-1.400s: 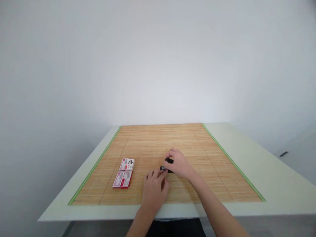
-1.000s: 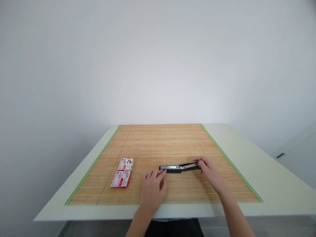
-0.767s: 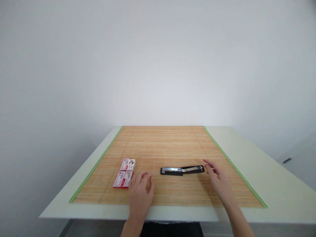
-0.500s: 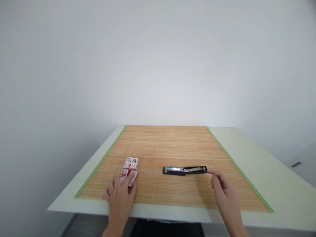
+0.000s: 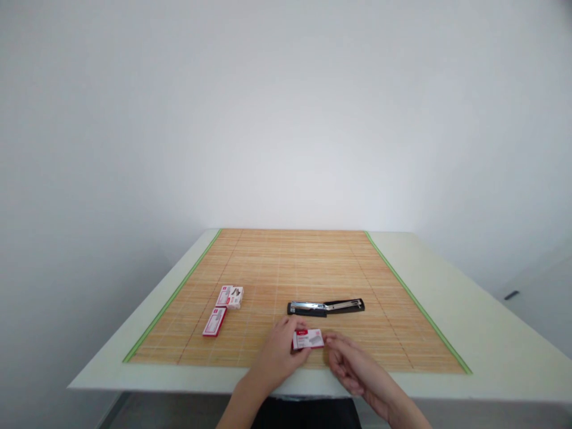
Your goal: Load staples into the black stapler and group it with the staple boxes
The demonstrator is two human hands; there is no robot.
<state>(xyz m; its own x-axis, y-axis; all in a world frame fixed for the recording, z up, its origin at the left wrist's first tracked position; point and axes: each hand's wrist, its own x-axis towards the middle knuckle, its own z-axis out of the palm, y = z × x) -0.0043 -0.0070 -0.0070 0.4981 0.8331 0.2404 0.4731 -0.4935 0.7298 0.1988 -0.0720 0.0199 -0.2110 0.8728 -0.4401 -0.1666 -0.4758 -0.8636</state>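
My left hand grips a small red-and-white staple box by its left end, fingers behind it and thumb in front, near the table's front edge. At the box's right end is my right hand, its fingers curled inward and the leading fingertip at or very near the cardboard; actual contact is unclear. Just beyond both hands lies a black stapler, swung open nearly flat with its metal magazine showing. Over to the left, another red-and-white staple box rests flat, touching or nearly touching white boxes behind it.
Under everything is a bamboo mat with green edging, spread over a white table. A plain wall rises behind the table's far edge.
My left hand has lifted one staple box from the group at left and carried it right, in front of the stapler. My right hand has left the stapler's end and come in to the box.
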